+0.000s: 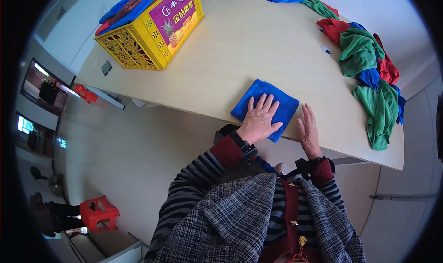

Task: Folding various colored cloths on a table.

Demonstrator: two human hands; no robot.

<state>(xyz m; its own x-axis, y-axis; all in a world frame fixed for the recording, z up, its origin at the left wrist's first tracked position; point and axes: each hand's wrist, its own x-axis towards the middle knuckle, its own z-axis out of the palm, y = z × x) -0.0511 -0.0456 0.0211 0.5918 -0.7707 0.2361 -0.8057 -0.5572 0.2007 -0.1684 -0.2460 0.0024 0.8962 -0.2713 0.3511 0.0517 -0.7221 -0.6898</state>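
Note:
A blue cloth (287,107), folded into a flat square, lies at the near edge of the table with one corner reaching over it. My left hand (259,121) rests flat on top, fingers spread toward the far side. Just right of the cloth, my right hand (309,133) is held edge-on by the table edge, its fingers stretched out and holding nothing. Whether it touches the cloth or the table I cannot tell.
A yellow plastic crate (161,55) packed with folded cloths (131,10) stands at the far left. Beside it lies a small dark flat object (106,68). Crumpled green cloths (360,53), with red and blue ones, line the right side. A red stool (98,213) stands on the floor.

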